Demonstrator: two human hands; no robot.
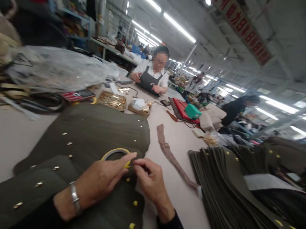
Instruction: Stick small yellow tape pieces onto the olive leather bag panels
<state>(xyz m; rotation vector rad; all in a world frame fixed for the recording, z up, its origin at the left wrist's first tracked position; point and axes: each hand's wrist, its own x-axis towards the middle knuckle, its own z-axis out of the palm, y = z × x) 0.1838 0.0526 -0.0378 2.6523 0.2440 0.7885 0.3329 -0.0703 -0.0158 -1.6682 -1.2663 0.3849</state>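
So the tape [118, 150] is over the green panel [111, 208], its ring widest left to right, just left of my right hand's [150, 180] pinch. My left hand [101, 177] is nearer, touching it; from my end I can't tell if it's gripping, the underside's hidden. Right thumb and finger are pressed together by the panel's edge, contents too small to see. Farther right: brown strip [166, 150], then a stack [216, 187].

A pale table [4, 129] bears olive panels [89, 131], a brown strip [167, 150], an olive stack [221, 182] and two shallow trays [111, 107].
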